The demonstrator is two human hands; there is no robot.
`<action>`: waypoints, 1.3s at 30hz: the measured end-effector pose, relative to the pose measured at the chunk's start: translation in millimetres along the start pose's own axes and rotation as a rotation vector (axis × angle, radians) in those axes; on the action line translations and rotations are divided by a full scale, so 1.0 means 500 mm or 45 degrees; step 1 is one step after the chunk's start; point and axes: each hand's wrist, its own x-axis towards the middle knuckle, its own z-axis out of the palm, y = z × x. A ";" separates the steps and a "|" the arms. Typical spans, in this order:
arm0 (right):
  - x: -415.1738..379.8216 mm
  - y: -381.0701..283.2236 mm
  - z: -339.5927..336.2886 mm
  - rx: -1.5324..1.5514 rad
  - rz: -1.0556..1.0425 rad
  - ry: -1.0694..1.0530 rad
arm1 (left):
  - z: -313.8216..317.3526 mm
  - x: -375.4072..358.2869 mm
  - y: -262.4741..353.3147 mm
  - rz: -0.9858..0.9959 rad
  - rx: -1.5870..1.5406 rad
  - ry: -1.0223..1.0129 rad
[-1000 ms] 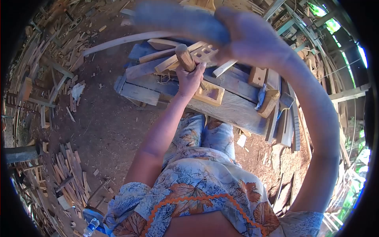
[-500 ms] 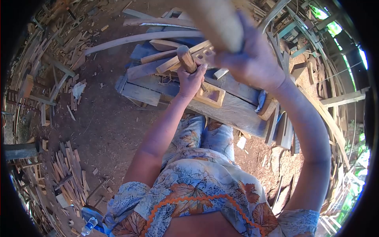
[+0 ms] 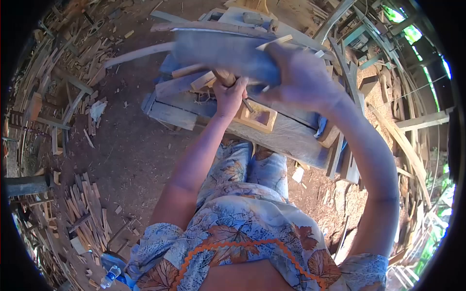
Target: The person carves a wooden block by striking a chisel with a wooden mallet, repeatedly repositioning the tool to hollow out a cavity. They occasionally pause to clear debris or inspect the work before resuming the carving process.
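Note:
My left hand [image 3: 230, 100] is closed round the wooden handle of a chisel [image 3: 248, 105]. The chisel's blade slants down into the hollow of a small wooden block [image 3: 256, 124] with a rectangular recess. My right hand [image 3: 307, 77] grips a thick wooden mallet [image 3: 221, 51], smeared by motion. In this view the mallet overlaps the top of the chisel handle. Both hands are over a plank workbench [image 3: 174, 115], and the recessed block lies near its front edge.
Loose boards [image 3: 182, 87] and a long curved strip [image 3: 141, 54] lie across the bench's left side. A blue-and-white cloth [image 3: 321, 125] is at the right. Wood scraps [image 3: 87, 208] are heaped on the ground at lower left, near a plastic bottle [image 3: 110, 276].
My right hand has swung the mallet down and left, from raised at the top to over the chisel handle. My left hand and the recessed block stay nearly in place.

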 end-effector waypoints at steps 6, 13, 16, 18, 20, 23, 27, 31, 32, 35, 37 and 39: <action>0.014 0.004 0.000 0.409 0.040 0.194 | 0.005 0.004 -0.012 -0.003 -0.136 0.039; 0.040 -0.019 -0.062 0.296 0.056 0.087 | 0.005 0.007 -0.025 0.029 -0.060 0.032; 0.038 -0.001 0.000 0.239 0.007 0.181 | 0.007 0.015 -0.020 0.024 -0.130 0.025; 0.034 -0.002 0.003 -0.177 0.047 -0.083 | 0.009 0.013 -0.014 -0.006 -0.098 0.082; 0.045 -0.001 -0.009 -0.219 0.050 -0.135 | 0.010 0.014 -0.012 -0.016 -0.102 0.083; 0.051 -0.015 -0.037 -0.249 0.085 -0.123 | 0.005 0.022 -0.031 -0.025 -0.133 0.069; 0.052 0.001 -0.010 0.144 0.009 0.201 | 0.010 0.024 -0.026 -0.036 -0.143 0.077; 0.070 0.004 -0.005 -0.291 0.125 -0.207 | 0.013 0.036 -0.027 -0.054 -0.099 0.066; 0.074 -0.008 -0.035 -0.275 0.101 -0.102 | 0.013 0.036 -0.028 -0.060 -0.115 0.073; 0.070 -0.019 -0.052 0.017 0.087 0.082 | 0.009 0.027 -0.039 -0.089 -0.139 0.097; 0.064 -0.003 0.000 0.419 -0.007 0.438 | 0.012 0.033 -0.035 -0.084 -0.145 0.100; 0.068 0.027 0.018 0.209 -0.025 0.374 | 0.016 0.031 -0.033 -0.052 -0.112 0.123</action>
